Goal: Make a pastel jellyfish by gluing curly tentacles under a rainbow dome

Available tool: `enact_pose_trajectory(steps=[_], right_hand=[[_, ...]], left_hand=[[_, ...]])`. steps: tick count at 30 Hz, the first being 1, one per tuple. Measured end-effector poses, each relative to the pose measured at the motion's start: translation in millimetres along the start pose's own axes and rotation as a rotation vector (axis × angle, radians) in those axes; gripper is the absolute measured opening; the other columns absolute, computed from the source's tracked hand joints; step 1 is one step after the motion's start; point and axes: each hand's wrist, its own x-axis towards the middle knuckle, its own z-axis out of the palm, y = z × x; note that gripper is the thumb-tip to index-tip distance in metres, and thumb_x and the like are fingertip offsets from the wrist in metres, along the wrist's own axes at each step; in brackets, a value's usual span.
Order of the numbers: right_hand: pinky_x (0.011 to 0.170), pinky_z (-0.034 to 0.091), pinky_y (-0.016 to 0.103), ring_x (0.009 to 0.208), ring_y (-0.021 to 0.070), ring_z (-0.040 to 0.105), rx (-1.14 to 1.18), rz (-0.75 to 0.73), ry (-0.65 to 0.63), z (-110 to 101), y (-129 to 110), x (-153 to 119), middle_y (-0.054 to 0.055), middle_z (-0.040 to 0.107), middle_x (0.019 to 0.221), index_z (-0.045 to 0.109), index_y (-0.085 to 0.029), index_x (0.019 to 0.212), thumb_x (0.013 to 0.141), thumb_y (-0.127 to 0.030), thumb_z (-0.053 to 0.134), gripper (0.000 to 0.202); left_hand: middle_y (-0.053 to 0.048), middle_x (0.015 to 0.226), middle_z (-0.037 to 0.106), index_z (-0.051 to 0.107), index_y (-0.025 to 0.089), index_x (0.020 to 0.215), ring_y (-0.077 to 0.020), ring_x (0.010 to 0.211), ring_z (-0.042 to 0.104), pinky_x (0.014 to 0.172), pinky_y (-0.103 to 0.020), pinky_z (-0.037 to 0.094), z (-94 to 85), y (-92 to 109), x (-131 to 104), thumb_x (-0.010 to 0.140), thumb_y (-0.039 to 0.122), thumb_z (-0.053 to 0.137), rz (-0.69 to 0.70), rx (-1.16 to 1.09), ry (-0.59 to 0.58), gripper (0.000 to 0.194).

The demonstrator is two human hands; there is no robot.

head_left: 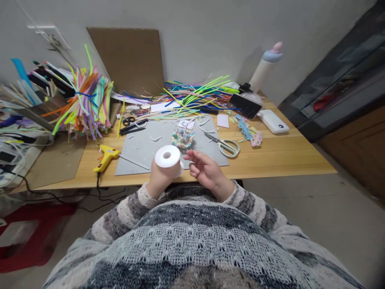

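Note:
My left hand (162, 176) is wrapped round a white roll (173, 160) with a hole through its core, held up in front of my body. To its right, my right hand (206, 170) is palm up with fingers partly curled and apart; I see nothing in it. Just beyond both hands, a small pastel crown-like piece of fuzzy stems (183, 138) sits on the grey mat (141, 150). Scissors with pale handles (228, 148) lie at the mat's right edge. Short white stem pieces (156, 139) are scattered over the mat.
A yellow glue gun (106, 157) lies left of the mat, its cord dropping off the table edge. Behind are loose coloured pipe cleaners (204, 94), a bundled bunch (87, 104) and upright cardboard (129, 60). A phone (244, 106) and white power bank (273, 121) are at right.

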Motion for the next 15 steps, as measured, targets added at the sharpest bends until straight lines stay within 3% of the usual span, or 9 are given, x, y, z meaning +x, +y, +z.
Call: enact_pose_trajectory(steps=[3,9,15], right_hand=[[0.037,0.036,0.019,0.038,0.0034,0.044,-0.067,-0.033,-0.003,-2.7,-2.8,-1.0,0.001,0.073,0.075,0.072,-0.019,0.081,0.077,-0.037,0.066,0.020],[0.038,0.039,0.021,0.038,0.0053,0.050,-0.188,-0.149,0.113,-3.4,-1.1,-0.6,0.004,0.075,0.082,0.070,-0.018,0.082,0.075,-0.040,0.067,0.023],[0.040,0.038,0.020,0.040,0.0063,0.048,-0.150,-0.187,0.123,-7.8,-1.6,0.0,-0.004,0.059,0.058,0.056,-0.019,0.066,0.076,-0.043,0.061,0.027]], left_hand=[[-0.007,0.085,0.071,0.061,0.016,0.086,-0.0194,0.080,0.067,0.080,-0.035,0.056,-14.1,6.7,15.9,0.067,0.027,0.073,-0.007,0.026,-0.006,0.025],[-0.007,0.089,0.070,0.063,0.014,0.087,-0.0183,0.081,0.065,0.081,-0.032,0.054,-33.5,14.6,31.6,0.067,0.028,0.073,0.005,0.162,0.050,0.026],[-0.008,0.093,0.069,0.062,0.015,0.096,-0.0204,0.084,0.064,0.083,-0.034,0.054,-46.0,19.9,39.3,0.066,0.030,0.074,0.000,0.202,0.044,0.036]])
